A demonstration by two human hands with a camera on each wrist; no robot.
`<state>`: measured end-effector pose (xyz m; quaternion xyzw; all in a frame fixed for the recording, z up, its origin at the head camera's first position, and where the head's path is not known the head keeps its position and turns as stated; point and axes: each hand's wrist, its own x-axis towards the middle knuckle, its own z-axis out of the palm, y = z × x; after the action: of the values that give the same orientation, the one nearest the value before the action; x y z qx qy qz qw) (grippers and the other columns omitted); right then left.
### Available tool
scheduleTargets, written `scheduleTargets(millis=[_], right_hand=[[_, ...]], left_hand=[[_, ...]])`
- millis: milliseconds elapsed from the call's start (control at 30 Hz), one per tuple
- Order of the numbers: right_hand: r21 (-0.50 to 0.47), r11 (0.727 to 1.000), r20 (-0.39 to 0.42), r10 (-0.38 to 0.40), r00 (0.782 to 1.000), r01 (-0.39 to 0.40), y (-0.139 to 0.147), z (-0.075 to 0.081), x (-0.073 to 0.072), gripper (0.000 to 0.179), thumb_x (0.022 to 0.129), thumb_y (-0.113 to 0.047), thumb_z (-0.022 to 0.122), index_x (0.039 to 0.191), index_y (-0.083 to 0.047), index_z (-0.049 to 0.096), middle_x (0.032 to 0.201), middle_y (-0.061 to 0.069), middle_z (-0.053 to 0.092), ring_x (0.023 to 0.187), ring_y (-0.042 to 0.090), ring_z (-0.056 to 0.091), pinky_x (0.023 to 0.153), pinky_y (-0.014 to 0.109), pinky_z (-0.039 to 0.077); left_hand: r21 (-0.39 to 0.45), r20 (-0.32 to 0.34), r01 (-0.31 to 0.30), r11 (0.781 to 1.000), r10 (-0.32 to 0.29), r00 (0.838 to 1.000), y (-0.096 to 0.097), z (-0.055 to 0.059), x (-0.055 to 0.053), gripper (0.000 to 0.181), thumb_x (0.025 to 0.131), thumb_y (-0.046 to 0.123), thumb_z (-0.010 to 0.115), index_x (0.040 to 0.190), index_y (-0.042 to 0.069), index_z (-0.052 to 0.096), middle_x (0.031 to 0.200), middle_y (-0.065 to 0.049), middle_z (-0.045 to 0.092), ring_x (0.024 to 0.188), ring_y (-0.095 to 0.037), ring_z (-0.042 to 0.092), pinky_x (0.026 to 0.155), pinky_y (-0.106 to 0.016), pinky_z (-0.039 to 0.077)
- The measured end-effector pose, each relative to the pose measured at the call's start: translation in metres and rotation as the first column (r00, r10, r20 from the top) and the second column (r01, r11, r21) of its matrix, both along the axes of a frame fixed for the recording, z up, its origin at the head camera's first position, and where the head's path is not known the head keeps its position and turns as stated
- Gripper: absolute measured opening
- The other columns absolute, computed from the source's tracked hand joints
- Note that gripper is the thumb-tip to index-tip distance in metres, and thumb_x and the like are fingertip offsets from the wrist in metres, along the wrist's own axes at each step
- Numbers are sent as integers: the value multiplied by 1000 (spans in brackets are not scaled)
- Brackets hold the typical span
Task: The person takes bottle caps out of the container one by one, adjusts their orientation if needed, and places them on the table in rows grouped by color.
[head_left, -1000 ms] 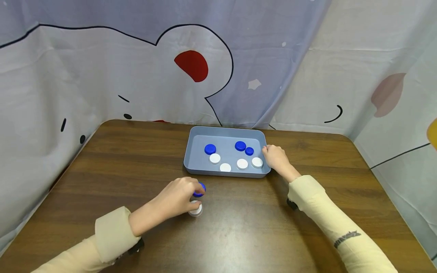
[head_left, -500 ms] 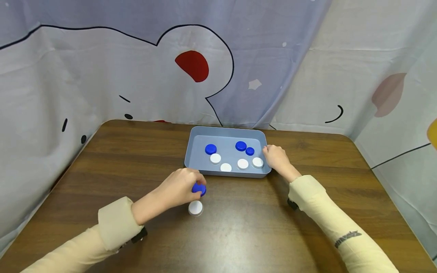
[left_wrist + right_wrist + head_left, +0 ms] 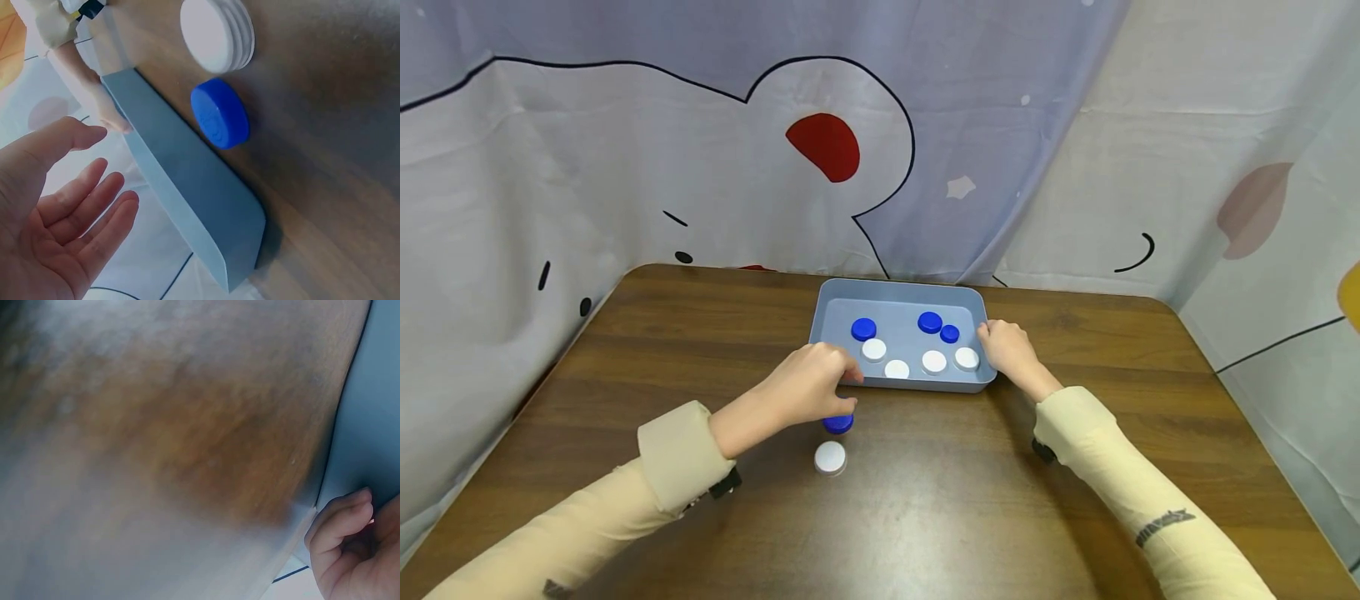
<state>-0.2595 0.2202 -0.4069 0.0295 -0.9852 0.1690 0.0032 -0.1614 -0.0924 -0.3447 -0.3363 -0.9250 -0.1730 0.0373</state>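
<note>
My left hand [image 3: 808, 385] hovers near the tray's front left corner, thumb and fingers spread apart with nothing between them. Below its thumb a blue bottle cap [image 3: 838, 423] lies on the table. Nearer to me lies a white cap [image 3: 830, 457], whose threaded side shows in the left wrist view. At the right end of the blue-grey tray [image 3: 917, 387], my right hand [image 3: 1009, 348] grips the wall with curled fingers. Inside the tray are three blue caps, such as this blue cap [image 3: 929, 322], and several white ones, such as this white cap [image 3: 934, 362].
The brown wooden table [image 3: 962, 500] has a patterned curtain [image 3: 715, 167] hanging along its back edge and sides. The tray stands toward the back of the table, a short way in front of the curtain.
My left hand has moved forward and up from the two loose caps toward the tray, its fingers spreading away from the blue cap. The right hand stays at the tray.
</note>
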Motion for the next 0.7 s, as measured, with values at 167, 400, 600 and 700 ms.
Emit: scheduleTargets(millis=[167,400,600,700], right_hand=[[2,1000,-2,3,1000,-3,1,0,0,38,100,-23,35,71,-4,51,88,25,64,92,45,62,81,53,46],[-2,1000,-1,7,1000,-7,2,2,0,38,100,-23,35,69,-5,49,86,24,63,88,43,61,79,52,46],[-6,1000,-6,1,1000,-1,1,0,0,39,100,-23,35,69,-5,50,86,25,64,88,43,62,78,53,47],[-4,1000,-6,3,1000,-3,1,-1,0,39,99,-23,35,70,-4,51,91,27,65,92,46,62,79,54,47]], left_hand=[[-21,1,-3,1000,3,1000,4,5,-10,21,71,18,76,89,8,76,85,-4,73,73,-14,63,64,-30,53],[-58,5,-22,998,22,1000,10,15,-27,21,71,20,77,90,11,75,86,-4,72,76,-17,64,65,-33,54],[-58,-5,-10,998,10,1000,20,21,-42,20,71,19,76,88,9,75,82,-3,72,76,-17,64,68,-32,53],[-54,4,-7,998,7,1000,24,22,-48,19,72,18,75,88,8,75,77,-1,69,72,-14,60,65,-30,50]])
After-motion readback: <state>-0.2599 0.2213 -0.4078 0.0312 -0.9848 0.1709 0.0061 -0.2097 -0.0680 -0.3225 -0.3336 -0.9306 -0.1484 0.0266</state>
